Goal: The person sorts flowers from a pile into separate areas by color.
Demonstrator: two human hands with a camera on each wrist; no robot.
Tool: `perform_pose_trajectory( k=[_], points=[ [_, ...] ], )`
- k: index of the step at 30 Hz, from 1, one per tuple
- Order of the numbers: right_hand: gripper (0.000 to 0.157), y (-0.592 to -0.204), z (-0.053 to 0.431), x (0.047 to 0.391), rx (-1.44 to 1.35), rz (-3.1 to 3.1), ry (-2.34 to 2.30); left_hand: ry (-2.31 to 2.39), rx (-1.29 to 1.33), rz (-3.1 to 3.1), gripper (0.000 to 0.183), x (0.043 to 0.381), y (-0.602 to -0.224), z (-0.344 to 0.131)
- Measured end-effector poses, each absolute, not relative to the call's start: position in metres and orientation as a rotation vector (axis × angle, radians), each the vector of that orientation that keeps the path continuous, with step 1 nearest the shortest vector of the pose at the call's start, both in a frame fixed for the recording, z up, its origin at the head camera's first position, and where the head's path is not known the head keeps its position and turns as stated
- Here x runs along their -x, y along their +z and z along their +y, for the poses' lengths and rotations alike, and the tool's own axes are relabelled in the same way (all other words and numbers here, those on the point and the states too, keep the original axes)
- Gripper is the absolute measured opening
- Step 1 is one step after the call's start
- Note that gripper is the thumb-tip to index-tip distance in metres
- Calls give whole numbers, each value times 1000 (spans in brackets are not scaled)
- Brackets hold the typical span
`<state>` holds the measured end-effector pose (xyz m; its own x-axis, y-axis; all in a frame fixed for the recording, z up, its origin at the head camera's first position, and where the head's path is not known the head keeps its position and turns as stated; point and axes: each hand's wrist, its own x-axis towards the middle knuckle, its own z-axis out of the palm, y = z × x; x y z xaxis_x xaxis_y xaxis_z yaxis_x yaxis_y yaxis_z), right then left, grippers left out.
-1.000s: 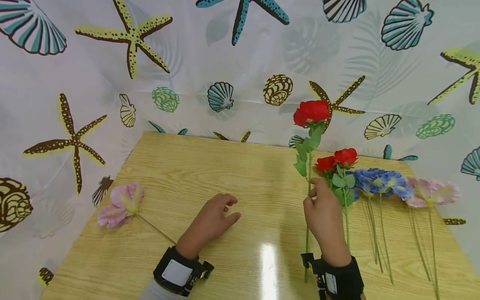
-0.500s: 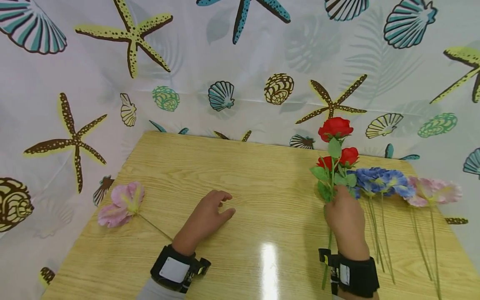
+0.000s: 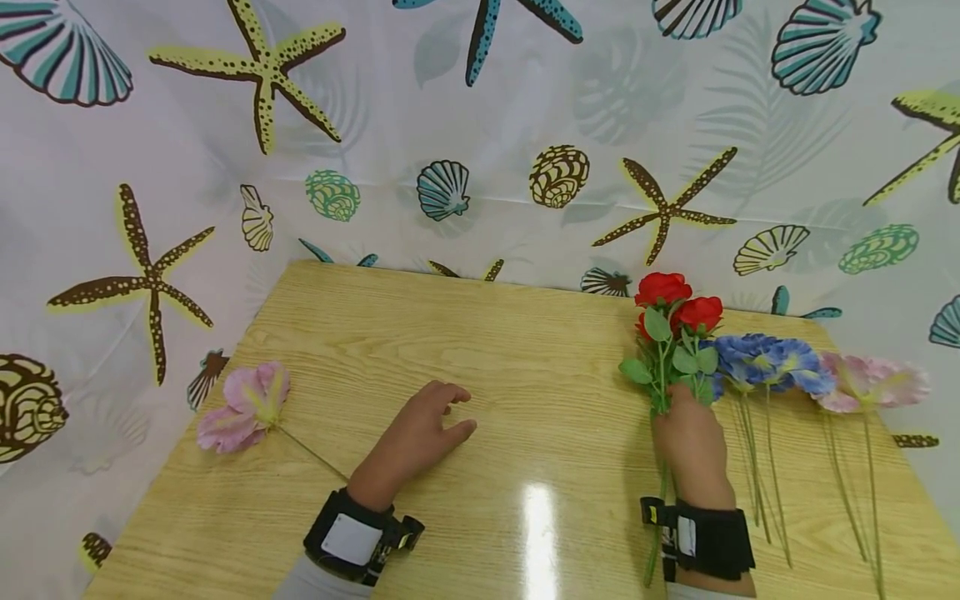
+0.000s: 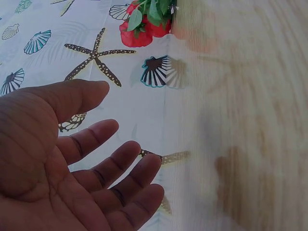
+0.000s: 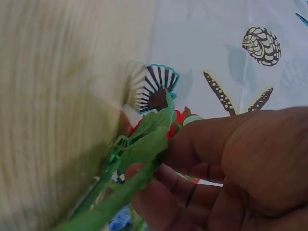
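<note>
My right hand (image 3: 693,454) is low over the right side of the table, pinching the green stem (image 5: 108,209) of a red rose (image 3: 662,287) between thumb and fingers. That rose lies over two other red roses (image 3: 699,313), one of them mostly hidden behind its leaves. In the right wrist view, leaves (image 5: 144,144) cover most of the red petals. My left hand (image 3: 416,442) holds nothing; its fingers are loosely bent above the middle of the table. The left wrist view shows that palm (image 4: 62,192) with thumb and fingers apart, red roses (image 4: 139,31) beyond it.
Blue flowers (image 3: 765,362) with long stems lie right of the roses, and pink flowers (image 3: 873,385) lie farther right. A single pink flower (image 3: 243,408) rests at the table's left edge. A shell-patterned cloth (image 3: 495,225) hangs behind the wooden table (image 3: 450,325).
My right hand has moved right and lowered the red rose from upright above the table onto the other roses. The left hand has barely moved.
</note>
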<state>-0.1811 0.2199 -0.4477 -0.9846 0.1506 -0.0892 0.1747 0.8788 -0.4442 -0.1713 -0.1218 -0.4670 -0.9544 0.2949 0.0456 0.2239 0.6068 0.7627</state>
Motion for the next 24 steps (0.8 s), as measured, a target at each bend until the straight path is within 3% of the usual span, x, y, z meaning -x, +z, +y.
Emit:
perform_pose_trajectory(
  k=[15, 24],
  points=[
    [48, -456, 213, 187, -273, 2988, -697, 1221, -456, 2729, 36, 171, -469, -122],
    [46, -454, 215, 183, -266, 3009, -696, 1116, -303, 2811, 41, 170, -465, -133]
  ],
)
